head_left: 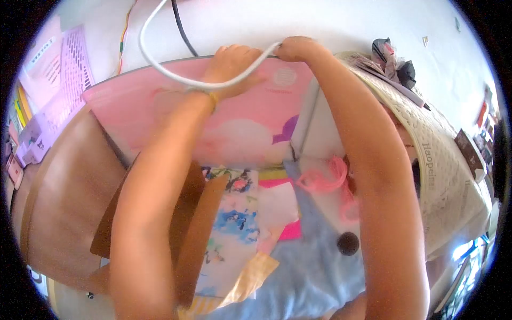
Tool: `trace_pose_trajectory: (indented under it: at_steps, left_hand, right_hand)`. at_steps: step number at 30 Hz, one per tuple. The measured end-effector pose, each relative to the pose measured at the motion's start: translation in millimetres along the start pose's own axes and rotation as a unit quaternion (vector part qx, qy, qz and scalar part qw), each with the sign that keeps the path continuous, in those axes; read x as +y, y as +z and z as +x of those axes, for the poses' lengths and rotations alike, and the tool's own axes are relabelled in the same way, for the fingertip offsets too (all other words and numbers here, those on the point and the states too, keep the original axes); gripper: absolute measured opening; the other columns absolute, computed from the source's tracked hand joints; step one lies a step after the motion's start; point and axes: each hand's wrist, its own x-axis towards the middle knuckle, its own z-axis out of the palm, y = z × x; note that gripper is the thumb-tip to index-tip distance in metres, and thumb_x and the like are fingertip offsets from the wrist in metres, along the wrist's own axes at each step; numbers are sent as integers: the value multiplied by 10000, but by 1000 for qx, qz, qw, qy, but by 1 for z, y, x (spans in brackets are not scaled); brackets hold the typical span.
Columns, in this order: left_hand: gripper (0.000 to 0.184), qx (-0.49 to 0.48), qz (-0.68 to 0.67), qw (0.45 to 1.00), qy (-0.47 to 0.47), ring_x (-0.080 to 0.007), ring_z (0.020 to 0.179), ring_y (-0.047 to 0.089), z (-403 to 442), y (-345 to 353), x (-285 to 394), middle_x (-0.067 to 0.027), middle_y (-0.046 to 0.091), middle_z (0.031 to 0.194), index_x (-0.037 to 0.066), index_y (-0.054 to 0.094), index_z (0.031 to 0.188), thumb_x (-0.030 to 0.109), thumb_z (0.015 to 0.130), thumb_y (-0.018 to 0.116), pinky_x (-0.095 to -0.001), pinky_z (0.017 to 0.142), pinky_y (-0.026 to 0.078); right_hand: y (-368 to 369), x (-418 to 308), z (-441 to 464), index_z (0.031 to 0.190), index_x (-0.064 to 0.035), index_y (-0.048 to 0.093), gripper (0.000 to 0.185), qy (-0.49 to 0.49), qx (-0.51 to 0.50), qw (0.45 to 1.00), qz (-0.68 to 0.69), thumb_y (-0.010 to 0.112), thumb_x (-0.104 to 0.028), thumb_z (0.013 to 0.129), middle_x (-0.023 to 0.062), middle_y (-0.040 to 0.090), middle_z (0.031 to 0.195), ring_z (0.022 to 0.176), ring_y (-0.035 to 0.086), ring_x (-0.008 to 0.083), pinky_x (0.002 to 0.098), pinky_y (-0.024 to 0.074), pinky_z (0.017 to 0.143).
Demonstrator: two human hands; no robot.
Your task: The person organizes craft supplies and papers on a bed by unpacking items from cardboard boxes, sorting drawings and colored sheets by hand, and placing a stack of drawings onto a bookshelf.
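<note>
White cable (184,81) hung in a loop across the left hand (228,63), so a sudden pull could have snagged it there. That hand, blurred, reached up before the pink panel (245,109); its grip I could not tell. The right hand (296,48), wrist bent, pinched the cable near the panel's top edge.

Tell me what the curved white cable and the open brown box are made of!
Curved white cable: probably plastic-coated, smooth-looking, bending in an even, rounded sweep. Open brown box: likely matte cardboard, judging by its plain, flat, stiff-looking flaps.
</note>
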Motion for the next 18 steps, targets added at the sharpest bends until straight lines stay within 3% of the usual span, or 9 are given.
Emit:
trace_pose_trajectory:
  at_steps: [3, 6, 9, 10, 12, 13, 14, 16, 18]
  left_hand:
    - [419, 66, 3, 998, 11, -294, 844, 567, 1, -2, 8, -160, 610, 873, 62, 595, 946, 443, 812, 481, -383, 764, 418]
    - [454, 35, -209, 950, -227, -326, 673, 579, 5, -14, 15, -145, 607, 699, 26, 614, 802, 441, 845, 434, -413, 646, 439]
    - [506, 117, -172, 930, -304, -322, 580, 580, 16, -10, 10, -149, 589, 596, 29, 613, 676, 439, 850, 374, -414, 576, 441]
    - [473, 55, -130, 936, -323, -315, 645, 587, 22, -14, 8, -157, 602, 668, 28, 615, 711, 413, 839, 372, -401, 612, 445]
    - [419, -68, -47, 931, -357, -301, 776, 602, 36, -23, 2, -172, 627, 812, 27, 620, 782, 360, 819, 369, -375, 683, 454]
    - [518, -28, 40, 948, -315, -279, 631, 607, 33, -16, -11, -153, 603, 630, 45, 619, 666, 470, 816, 364, -379, 588, 448]
    - [512, -126, 17, 944, -305, -275, 618, 603, 32, -13, -29, -136, 602, 617, 59, 626, 658, 487, 816, 392, -368, 579, 449]
    - [417, -233, -36, 915, -326, -297, 798, 610, 28, -26, -38, -132, 638, 782, 33, 637, 830, 411, 764, 474, -343, 674, 460]
    - [357, -176, -7, 940, -292, -241, 728, 617, 21, -30, -37, -85, 643, 727, 73, 646, 789, 416, 731, 568, -322, 652, 464]
  right_hand:
    - [-6, -8, 1, 1036, -76, 617, 333, 19, 0, 999, 36, 527, -264, 776, 124, 610, 1042, 932, 590, 291, 353, 463, 778]
    - [6, 1, -2, 1012, -75, 621, 290, -32, -7, 969, 246, 549, -211, 767, 104, 615, 909, 809, 573, 197, 303, 460, 698]
    - [1, -8, -25, 1031, -71, 610, 293, -106, 64, 916, 382, 555, -173, 762, 75, 600, 785, 711, 533, 128, 274, 446, 651]
    - [-1, -11, -32, 1045, -71, 606, 304, -128, 101, 901, 403, 557, -162, 759, 65, 592, 755, 687, 519, 116, 270, 442, 644]
    - [4, -24, -30, 1052, -81, 604, 320, -187, 155, 886, 394, 538, -227, 775, 126, 616, 879, 795, 572, 239, 346, 447, 738]
    - [5, -28, -27, 1063, -90, 598, 321, -207, 162, 887, 380, 528, -243, 790, 132, 620, 885, 805, 581, 249, 355, 448, 745]
    - [6, -33, -24, 1075, -98, 593, 323, -228, 169, 887, 366, 518, -260, 805, 137, 625, 892, 814, 590, 259, 363, 450, 753]
    - [7, -39, -20, 1113, -120, 574, 309, -250, 142, 903, 320, 498, -259, 848, 99, 619, 793, 745, 572, 177, 319, 450, 687]
    - [10, -44, -23, 1106, -155, 573, 319, -234, 197, 925, 226, 436, -336, 883, 98, 633, 850, 800, 596, 243, 366, 457, 705]
